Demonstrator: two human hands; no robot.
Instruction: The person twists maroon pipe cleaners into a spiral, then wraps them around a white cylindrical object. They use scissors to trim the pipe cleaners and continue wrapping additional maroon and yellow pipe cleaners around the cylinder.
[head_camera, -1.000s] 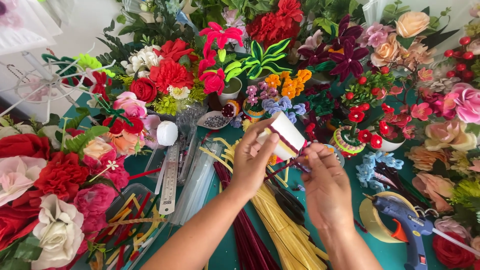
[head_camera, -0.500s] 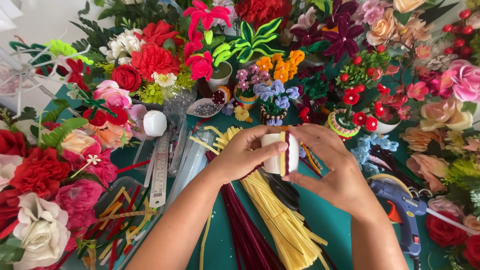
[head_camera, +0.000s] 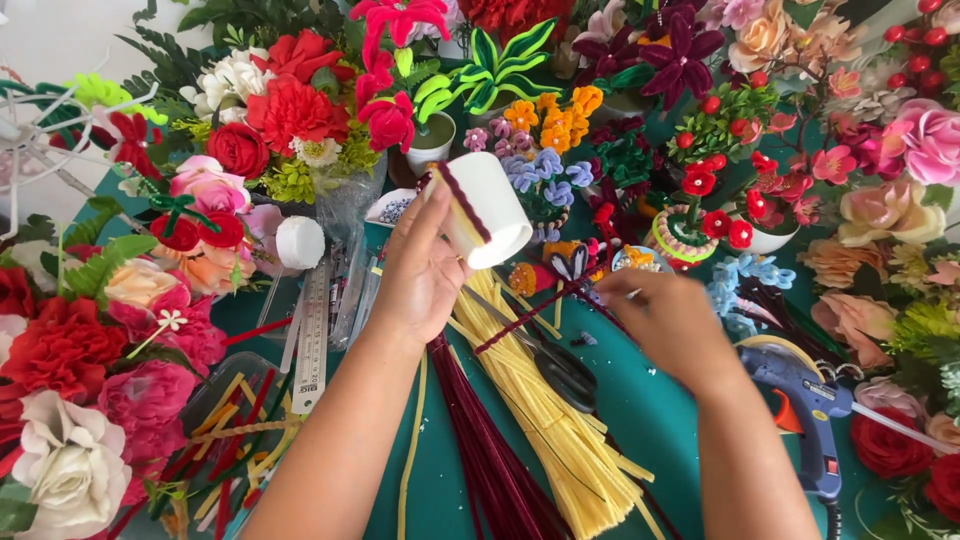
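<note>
Left hand is gripping a white cup with its fingers closed around it, raised over the teal tabletop. Right hand is pinching a maroon stem just beside the cup. Flowers are crowding every tabletop edge; scissors and a glue gun are lying near.

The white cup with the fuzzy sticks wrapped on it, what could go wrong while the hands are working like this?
The dark red stem is stretched from the white cup in the left hand to the right hand; a slip might loosen the wrap. The scissors lie right below the hands, so a dropping wrist could bump them. The blue glue gun sits close to the right forearm and might get knocked.
</note>
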